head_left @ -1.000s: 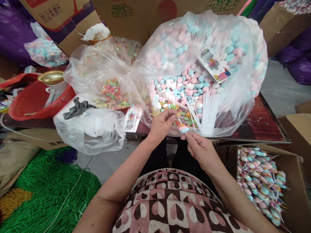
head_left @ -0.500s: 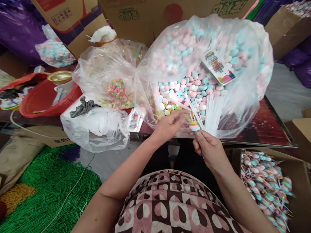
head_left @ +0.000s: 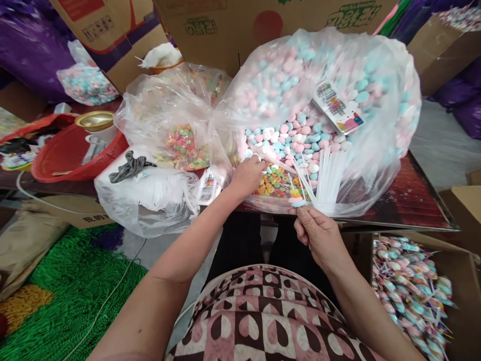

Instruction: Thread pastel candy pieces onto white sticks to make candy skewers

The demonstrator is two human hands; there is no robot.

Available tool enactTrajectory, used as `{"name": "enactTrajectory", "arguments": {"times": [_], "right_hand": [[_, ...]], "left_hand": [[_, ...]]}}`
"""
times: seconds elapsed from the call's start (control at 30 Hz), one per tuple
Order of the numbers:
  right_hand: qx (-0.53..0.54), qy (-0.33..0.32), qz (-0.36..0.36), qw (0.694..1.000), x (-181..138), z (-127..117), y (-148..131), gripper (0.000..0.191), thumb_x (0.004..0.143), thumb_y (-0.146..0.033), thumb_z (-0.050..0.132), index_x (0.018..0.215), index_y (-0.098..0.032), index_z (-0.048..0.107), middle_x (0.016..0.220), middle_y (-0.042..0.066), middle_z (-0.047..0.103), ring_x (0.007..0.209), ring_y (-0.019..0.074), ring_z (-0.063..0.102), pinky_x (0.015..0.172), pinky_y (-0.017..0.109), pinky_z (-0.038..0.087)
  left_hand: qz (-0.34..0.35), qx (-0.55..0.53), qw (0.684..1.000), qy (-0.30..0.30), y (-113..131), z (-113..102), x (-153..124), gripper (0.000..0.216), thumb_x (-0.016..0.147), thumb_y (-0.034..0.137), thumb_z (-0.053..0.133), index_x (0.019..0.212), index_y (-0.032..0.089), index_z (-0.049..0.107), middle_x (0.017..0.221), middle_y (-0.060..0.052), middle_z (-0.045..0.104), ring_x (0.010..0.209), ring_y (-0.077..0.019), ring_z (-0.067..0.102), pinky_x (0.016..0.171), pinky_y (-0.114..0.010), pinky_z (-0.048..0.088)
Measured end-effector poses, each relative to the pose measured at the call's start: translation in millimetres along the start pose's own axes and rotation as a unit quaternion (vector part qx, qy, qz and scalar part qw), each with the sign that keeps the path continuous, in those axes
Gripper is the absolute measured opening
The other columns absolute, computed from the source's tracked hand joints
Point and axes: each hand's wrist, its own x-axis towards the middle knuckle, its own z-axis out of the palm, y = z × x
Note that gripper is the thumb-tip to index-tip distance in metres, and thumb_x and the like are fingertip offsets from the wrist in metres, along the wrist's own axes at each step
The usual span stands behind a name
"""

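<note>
My right hand (head_left: 319, 228) is closed, pinching the lower end of a candy stick (head_left: 296, 198) close to the table's front edge. Yellow, pink and blue candies are threaded on it, and its thin white tip points up. My left hand (head_left: 248, 175) reaches to the left side of the loose candies, fingers curled down; whatever lies in its fingertips is hidden. Small coloured ring candies (head_left: 276, 181) lie between my hands. Behind them spread pink, white and blue round candies (head_left: 300, 135). A bundle of white sticks (head_left: 330, 175) lies right of the candy stick.
A large clear bag (head_left: 379, 165) of candies covers the table's right side. Further left are another candy bag (head_left: 150, 108), a white plastic bundle (head_left: 150, 200) and a red basket (head_left: 56, 160). A carton (head_left: 460, 301) with finished candy sticks stands low at right.
My left hand has left the candy stick and moved left to the edge of the loose candies, uncovering the ring candies. My right hand keeps its hold, slightly lower.
</note>
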Motion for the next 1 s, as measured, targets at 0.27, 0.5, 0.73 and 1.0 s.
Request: {"name": "enactTrajectory", "arguments": {"times": [0.27, 0.5, 0.73, 1.0], "right_hand": [[0.009, -0.001, 0.010, 1.000, 1.2, 1.8, 0.5, 0.032, 0.081, -0.049, 0.068, 0.080, -0.017, 0.064, 0.049, -0.007, 0.044, 0.040, 0.0054, 0.032, 0.038, 0.020, 0.020], [-0.109, 0.002, -0.061, 0.992, 28.7, 15.3, -21.5, 0.028, 0.082, -0.045, 0.065, 0.071, -0.020, 0.059, 0.057, -0.004, 0.052, 0.045, 0.0082, 0.037, 0.044, 0.023, 0.027], [-0.522, -0.032, -0.164, 0.836, 99.5, 51.5, -27.0, 0.018, 0.087, -0.024, 0.052, 0.086, -0.017, 0.069, 0.083, 0.007, 0.069, 0.079, 0.0219, 0.059, 0.070, 0.032, 0.040], [-0.575, -0.025, -0.186, 0.796, 100.0, 48.4, -19.1, 0.016, 0.084, -0.022, 0.052, 0.085, -0.018, 0.067, 0.083, 0.009, 0.069, 0.076, 0.0216, 0.058, 0.066, 0.030, 0.036]], "left_hand": [[-0.096, -0.175, 0.978, 0.061, -12.3, -8.0, -16.3, 0.017, 0.090, 0.020, 0.049, 0.096, 0.018, 0.064, 0.085, -0.002, 0.069, 0.080, -0.0169, 0.062, 0.074, -0.028, 0.045], [-0.064, -0.067, 0.995, -0.023, -15.8, -2.6, -22.1, 0.026, 0.093, 0.021, 0.043, 0.102, 0.018, 0.068, 0.101, -0.007, 0.070, 0.096, -0.0206, 0.064, 0.085, -0.030, 0.046], [-0.010, -0.049, 0.999, -0.020, -15.5, 5.4, -28.4, 0.031, 0.092, 0.020, 0.046, 0.115, 0.019, 0.066, 0.105, -0.009, 0.067, 0.105, -0.0219, 0.060, 0.094, -0.034, 0.046], [-0.024, -0.068, 0.997, -0.006, -16.3, 6.2, -36.3, 0.024, 0.092, 0.021, 0.047, 0.103, 0.015, 0.068, 0.105, -0.010, 0.067, 0.104, -0.0232, 0.060, 0.093, -0.036, 0.046]]}}
